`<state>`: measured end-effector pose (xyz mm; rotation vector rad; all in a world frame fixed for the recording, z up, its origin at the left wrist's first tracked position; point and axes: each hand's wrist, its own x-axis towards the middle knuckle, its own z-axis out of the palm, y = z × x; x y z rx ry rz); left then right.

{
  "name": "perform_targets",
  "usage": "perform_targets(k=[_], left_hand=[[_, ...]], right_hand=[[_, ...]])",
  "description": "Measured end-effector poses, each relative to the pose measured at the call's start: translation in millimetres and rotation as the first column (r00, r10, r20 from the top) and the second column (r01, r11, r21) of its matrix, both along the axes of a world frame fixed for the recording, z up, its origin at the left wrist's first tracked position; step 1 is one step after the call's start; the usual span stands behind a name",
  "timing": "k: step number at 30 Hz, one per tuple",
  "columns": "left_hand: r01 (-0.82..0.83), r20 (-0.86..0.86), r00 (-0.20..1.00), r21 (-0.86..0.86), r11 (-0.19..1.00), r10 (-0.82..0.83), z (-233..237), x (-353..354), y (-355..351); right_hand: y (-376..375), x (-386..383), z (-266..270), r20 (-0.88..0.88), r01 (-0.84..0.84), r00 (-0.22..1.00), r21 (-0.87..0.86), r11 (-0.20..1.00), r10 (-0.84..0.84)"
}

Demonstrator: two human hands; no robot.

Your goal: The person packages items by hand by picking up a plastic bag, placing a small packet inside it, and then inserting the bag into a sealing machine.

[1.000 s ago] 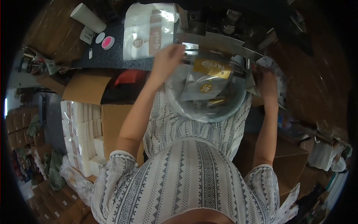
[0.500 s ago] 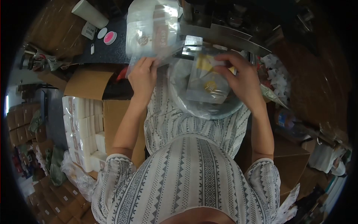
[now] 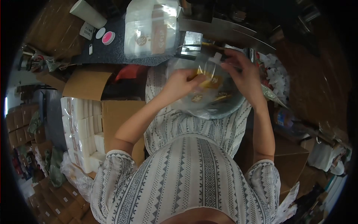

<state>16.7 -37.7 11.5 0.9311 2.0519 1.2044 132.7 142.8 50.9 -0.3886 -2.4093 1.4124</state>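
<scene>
My left hand [image 3: 183,85] is closed, thumb and fingers pinching a clear plastic pouch [image 3: 213,81] with gold print. A small white tab [image 3: 216,57] stands at the pouch's upper edge. Just right of that tab is my right hand [image 3: 242,71], its fingers bent inward at the pouch's top; blur hides what lies between the fingertips. Beneath both hands, a round basin [image 3: 203,115] lined with clear plastic rests on the lap. More gold-printed clear film shows inside it, below the left hand.
A stack of clear printed bags [image 3: 151,31] lies on the dark table, near an open pink tub [image 3: 108,37], its white lid [image 3: 100,33] and a white cup [image 3: 88,13]. To the left stands an open carton [image 3: 123,115] beside white packs [image 3: 82,127]. White bows [image 3: 274,71] sit right.
My left hand has come away from the stacked bags and moved right, onto the printed pouch over the basin. The clear film it held by the stack has moved along. My right hand stays near the pouch's top.
</scene>
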Motion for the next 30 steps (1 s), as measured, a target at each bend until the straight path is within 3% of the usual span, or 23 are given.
perform_targets(k=[1, 2, 4, 6, 8, 10, 12, 13, 14, 15, 17, 19, 24, 30], left_hand=[[-0.059, 0.33, 0.942, -0.025, 0.998, 0.064, 0.1, -3.1, 11.0], [-0.058, 0.33, 0.942, -0.022, 0.998, 0.062, 0.0, -8.0, 21.5], [-0.159, 0.558, 0.824, 0.059, 0.986, 0.099, -1.7, -16.5, 38.4], [-0.156, 0.566, 0.818, 0.047, 0.987, 0.102, -4.6, -18.3, 45.0], [-0.156, 0.572, 0.813, 0.035, 0.987, 0.108, -8.9, -18.6, 44.6], [-0.212, 0.537, 0.836, 0.131, 0.968, 0.111, -15.2, -17.6, 36.8], [-0.294, 0.184, 0.95, 0.267, 0.918, 0.251, -8.1, -40.2, 17.7], [-0.272, -0.212, 0.921, 0.253, 0.928, 0.328, -9.6, -61.2, 1.7], [-0.255, -0.574, 0.742, 0.236, 0.938, 0.346, -14.1, -79.2, -10.5], [-0.239, -0.572, 0.749, 0.239, 0.941, 0.336, -25.2, -80.6, -18.9], [-0.396, -0.925, 0.38, -0.156, 0.905, 0.007, -57.6, -68.5, -36.3], [-0.357, -0.937, 0.348, -0.151, 0.922, -0.019, -61.1, -56.2, -44.5], [-0.349, -0.86, 0.487, -0.033, 0.937, 0.151, -52.5, -59.9, -60.9], [-0.339, -0.887, 0.43, 0.016, 0.941, 0.17, -47.6, -63.8, -59.9]], right_hand=[[4.6, 6.2, 1.5, -0.016, 0.076, 0.997, 0.127, 0.989, -0.074], [8.9, 13.5, 3.3, -0.042, 0.153, 0.988, 0.25, 0.956, -0.147], [14.5, 35.3, 18.7, 0.033, 0.147, 0.985, 0.341, 0.929, -0.168], [28.6, 56.0, 21.2, 0.105, 0.132, 0.975, 0.426, 0.895, -0.194], [47.8, 74.1, 10.9, 0.105, 0.293, 0.834, 0.748, 0.596, -0.541], [57.8, 78.7, -9.6, 0.166, 0.27, 0.786, 0.774, 0.572, -0.596], [71.7, 67.7, -14.7, 0.191, 0.261, 0.732, 0.808, 0.528, -0.654], [70.6, 65.4, -15.7, 0.198, 0.274, 0.772, 0.755, 0.596, -0.605], [68.7, 64.0, -16.7, 0.199, 0.282, 0.808, 0.696, 0.66, -0.554], [67.1, 61.0, -17.5, 0.198, 0.292, 0.799, 0.699, 0.653, -0.568], [67.9, 53.3, -17.5, 0.253, 0.256, 0.828, 0.624, 0.739, -0.501], [74.2, 53.4, -18.1, 0.252, 0.279, 0.826, 0.595, 0.754, -0.504], [82.1, 58.1, -20.1, 0.238, 0.281, 0.814, 0.637, 0.718, -0.53], [87.5, 60.5, -30.0, 0.063, 0.296, 0.905, 0.617, 0.729, -0.421]])
